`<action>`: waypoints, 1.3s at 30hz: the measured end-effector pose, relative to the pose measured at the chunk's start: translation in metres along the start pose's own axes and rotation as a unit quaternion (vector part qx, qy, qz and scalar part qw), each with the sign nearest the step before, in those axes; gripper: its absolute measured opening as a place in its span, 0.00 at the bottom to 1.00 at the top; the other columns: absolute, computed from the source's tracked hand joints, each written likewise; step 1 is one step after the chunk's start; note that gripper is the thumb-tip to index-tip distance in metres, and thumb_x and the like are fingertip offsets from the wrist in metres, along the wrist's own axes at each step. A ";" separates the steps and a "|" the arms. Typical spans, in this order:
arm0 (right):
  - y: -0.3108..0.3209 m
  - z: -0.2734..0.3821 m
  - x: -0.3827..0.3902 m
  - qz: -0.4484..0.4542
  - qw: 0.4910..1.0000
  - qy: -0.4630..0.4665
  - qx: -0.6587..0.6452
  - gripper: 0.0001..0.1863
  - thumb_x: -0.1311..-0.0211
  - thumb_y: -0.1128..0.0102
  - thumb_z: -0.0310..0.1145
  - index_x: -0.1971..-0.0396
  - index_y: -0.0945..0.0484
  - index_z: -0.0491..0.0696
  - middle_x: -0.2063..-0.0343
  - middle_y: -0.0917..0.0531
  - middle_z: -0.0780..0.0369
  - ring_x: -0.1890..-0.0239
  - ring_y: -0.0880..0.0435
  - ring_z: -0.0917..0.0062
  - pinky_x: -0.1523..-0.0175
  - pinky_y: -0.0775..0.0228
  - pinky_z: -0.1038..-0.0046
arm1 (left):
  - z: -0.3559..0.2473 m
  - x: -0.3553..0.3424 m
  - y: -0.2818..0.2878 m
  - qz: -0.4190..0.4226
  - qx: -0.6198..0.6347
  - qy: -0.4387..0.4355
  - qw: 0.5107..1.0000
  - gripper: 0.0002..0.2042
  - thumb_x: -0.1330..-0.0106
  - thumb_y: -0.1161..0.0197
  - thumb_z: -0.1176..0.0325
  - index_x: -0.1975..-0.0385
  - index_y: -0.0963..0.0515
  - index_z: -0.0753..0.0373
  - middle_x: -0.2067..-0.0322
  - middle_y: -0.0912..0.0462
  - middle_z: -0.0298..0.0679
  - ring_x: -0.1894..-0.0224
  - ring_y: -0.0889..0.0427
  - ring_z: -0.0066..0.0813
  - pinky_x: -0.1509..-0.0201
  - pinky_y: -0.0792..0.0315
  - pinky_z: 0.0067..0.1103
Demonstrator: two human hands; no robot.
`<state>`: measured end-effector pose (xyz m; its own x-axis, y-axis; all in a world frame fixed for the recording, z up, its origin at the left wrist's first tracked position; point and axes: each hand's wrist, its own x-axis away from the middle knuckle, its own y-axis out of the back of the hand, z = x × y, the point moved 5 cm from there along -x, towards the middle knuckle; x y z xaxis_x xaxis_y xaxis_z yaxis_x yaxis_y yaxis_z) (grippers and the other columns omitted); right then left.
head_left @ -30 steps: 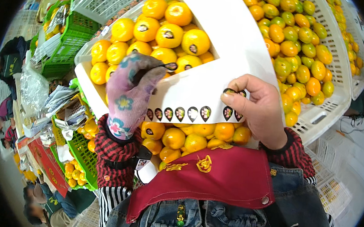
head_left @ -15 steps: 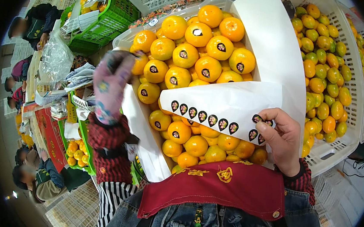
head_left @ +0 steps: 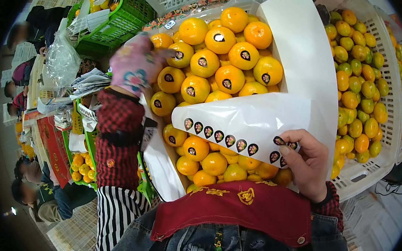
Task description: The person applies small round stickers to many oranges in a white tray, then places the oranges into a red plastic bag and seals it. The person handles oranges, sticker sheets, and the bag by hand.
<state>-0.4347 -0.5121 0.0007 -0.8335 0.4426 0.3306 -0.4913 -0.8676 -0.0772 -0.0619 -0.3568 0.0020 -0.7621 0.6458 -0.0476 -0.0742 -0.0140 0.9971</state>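
Sheet of white paper, bearing black teardrop stickers, is pinched by the bare right hand over round orange fruits, seemingly for easy reach; whether the pink flower-gloved left hand grips, I cannot tell.

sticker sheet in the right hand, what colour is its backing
The sticker sheet has a plain white backing, seen best in the head view.

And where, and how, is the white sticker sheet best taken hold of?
Probably a flat pinch on the lower edge near the right end, coming from the right: the white sticker sheet is thin and bends, leaving stickers further left uncovered.
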 end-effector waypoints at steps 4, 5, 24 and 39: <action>-0.001 0.007 -0.001 -0.014 0.996 0.055 0.062 0.10 0.31 0.45 0.19 0.53 0.19 0.39 0.62 0.16 0.65 0.63 0.22 0.89 0.58 0.28 0.84 | 0.007 0.003 0.050 -0.054 0.033 0.061 0.996 0.18 0.36 0.28 0.52 0.58 0.17 0.60 0.61 0.11 0.44 0.57 0.13 0.46 0.53 0.22 0.35; -0.002 0.006 0.000 -0.002 0.998 0.051 0.045 0.10 0.30 0.45 0.20 0.53 0.19 0.39 0.61 0.16 0.65 0.65 0.21 0.89 0.60 0.27 0.84 | -0.011 0.011 0.059 -0.086 0.130 -0.003 0.988 0.13 0.34 0.28 0.62 0.56 0.17 0.63 0.61 0.12 0.45 0.58 0.13 0.39 0.53 0.22 0.29; -0.002 0.002 0.000 -0.027 0.996 0.060 0.055 0.10 0.30 0.44 0.20 0.53 0.18 0.37 0.62 0.15 0.64 0.61 0.19 0.85 0.55 0.26 0.82 | -0.177 0.125 0.031 0.173 0.564 -0.196 0.783 0.13 0.41 0.25 0.69 0.57 0.17 0.62 0.65 0.18 0.45 0.62 0.16 0.46 0.59 0.22 0.32; 0.002 0.000 -0.002 -0.088 0.995 0.047 0.020 0.17 0.30 0.45 0.20 0.45 0.18 0.38 0.51 0.14 0.61 0.50 0.19 0.82 0.43 0.27 0.78 | -0.142 0.127 0.067 -0.027 0.513 -0.308 0.801 0.04 0.37 0.30 0.69 0.67 0.18 0.60 0.67 0.20 0.44 0.68 0.17 0.44 0.65 0.23 0.34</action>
<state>-0.4339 -0.5151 0.0002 -0.7556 0.6067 0.2470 -0.6237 -0.7816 0.0117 -0.2549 -0.3846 0.0548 -0.2905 0.8825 -0.3698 0.7118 0.4576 0.5329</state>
